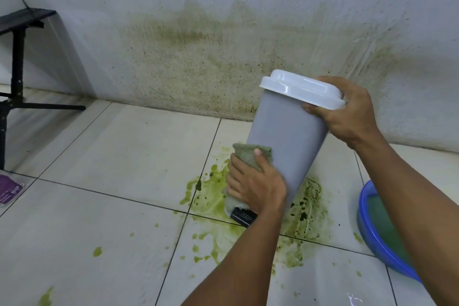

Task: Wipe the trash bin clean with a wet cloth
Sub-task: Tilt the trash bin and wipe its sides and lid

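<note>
A tall grey plastic trash bin (285,136) with a white domed lid (300,89) is leaning over a pale tiled floor (124,156), its top tipping away towards the right and its base resting low on the tiles. The right hand (350,112) is gripping the bin at the lid's edge, its fingers (335,82) curling over the far side while the thumb is pressing under the white rim.

The left hand (255,184) is holding a crumpled grey-green cloth (246,154) against the lower left side of the bin, its fingers (236,176) wrapping around the cloth and the thumb lying on top of it. A black foot pedal (243,216) is sticking out at the bin's base, just below that hand.

A green spill (211,196) with dark specks is spreading across the tiles around the base, with smaller drops lying scattered nearer the camera. A blue round plastic basin (363,196) holding greenish water is sitting on the floor to the right, partly hidden by the right forearm. A whitish wall (223,7) with brown-green stains is rising behind. A black metal stand (17,57) is standing at the far left, with a purple packet (10,189) lying near it.
</note>
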Motion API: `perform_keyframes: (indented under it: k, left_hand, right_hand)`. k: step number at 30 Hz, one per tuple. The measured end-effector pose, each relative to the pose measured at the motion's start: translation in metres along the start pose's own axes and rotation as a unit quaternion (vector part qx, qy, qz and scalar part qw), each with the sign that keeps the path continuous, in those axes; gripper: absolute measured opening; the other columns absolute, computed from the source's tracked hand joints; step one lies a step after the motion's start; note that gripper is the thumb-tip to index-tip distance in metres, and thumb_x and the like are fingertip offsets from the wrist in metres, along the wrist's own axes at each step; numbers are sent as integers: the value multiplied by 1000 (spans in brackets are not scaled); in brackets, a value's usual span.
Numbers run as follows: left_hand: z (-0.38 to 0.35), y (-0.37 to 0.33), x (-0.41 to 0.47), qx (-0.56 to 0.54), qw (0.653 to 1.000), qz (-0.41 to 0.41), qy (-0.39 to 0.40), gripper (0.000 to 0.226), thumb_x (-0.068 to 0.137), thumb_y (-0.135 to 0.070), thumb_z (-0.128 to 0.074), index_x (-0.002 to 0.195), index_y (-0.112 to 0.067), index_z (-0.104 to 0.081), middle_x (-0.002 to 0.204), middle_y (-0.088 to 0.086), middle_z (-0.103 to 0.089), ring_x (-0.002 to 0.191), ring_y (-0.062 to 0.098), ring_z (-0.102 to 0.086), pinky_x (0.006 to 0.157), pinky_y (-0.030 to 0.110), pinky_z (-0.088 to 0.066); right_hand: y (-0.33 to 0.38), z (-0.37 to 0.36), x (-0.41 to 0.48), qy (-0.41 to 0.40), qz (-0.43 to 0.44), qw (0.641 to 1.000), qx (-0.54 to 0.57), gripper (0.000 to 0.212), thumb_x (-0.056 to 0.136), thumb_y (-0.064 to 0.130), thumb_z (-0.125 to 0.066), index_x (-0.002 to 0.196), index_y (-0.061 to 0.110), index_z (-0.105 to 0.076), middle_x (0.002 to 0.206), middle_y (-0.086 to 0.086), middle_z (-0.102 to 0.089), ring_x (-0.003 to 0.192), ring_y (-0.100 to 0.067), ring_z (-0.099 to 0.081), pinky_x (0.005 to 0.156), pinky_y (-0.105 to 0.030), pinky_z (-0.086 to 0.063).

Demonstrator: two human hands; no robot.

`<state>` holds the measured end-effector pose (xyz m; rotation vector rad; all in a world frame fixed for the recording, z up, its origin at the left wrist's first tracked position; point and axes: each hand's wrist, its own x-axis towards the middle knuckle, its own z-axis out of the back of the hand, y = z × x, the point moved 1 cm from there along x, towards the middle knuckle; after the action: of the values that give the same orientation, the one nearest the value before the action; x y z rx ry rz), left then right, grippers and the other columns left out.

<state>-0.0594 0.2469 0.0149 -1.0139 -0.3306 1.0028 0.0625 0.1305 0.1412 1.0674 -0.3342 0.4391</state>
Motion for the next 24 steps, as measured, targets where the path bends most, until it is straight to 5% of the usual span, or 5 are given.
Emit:
perform_keyframes:
  k: [7,12,17,20,24]
  left_hand:
    - [32,14,48,-106,946,259,164,64,98,-57,-30,106,-9,-71,115,15,-72,108,36,-65,107,50,-46]
    - [21,8,23,-39,967,219,128,79,97,-69,-12,143,-22,-55,147,7,-56,141,36,-39,118,54,-21]
    - [27,32,43,-156,928,284,182,48,92,-46,-36,90,-11,-69,98,5,-71,93,30,-65,95,41,-50]
    - [28,40,54,-193,906,306,222,29,91,-26,-38,71,-14,-55,92,9,-67,75,26,-56,73,34,-43]
    - [28,15,36,-166,938,248,178,50,95,-46,-32,90,-16,-71,99,8,-75,94,31,-69,100,47,-52]
  right_hand:
    - [11,-5,-14,-6,9,1000,-7,55,66,23,-92,117,21,-69,114,4,-68,103,-10,-61,88,-18,-47]
    - [10,0,-16,4,15,1000,-8,55,67,22,-92,117,22,-69,114,4,-68,104,-12,-62,88,-20,-47]
    - [12,-1,-20,10,17,1000,-6,56,66,24,-92,117,23,-70,115,5,-69,105,-12,-63,89,-24,-49]
    - [13,-1,-21,9,22,1000,-2,56,65,24,-92,116,22,-70,113,8,-68,104,-10,-62,89,-23,-49]
    - [12,-1,-17,10,19,1000,-7,54,66,21,-92,115,20,-71,115,3,-70,107,-15,-64,93,-33,-52]
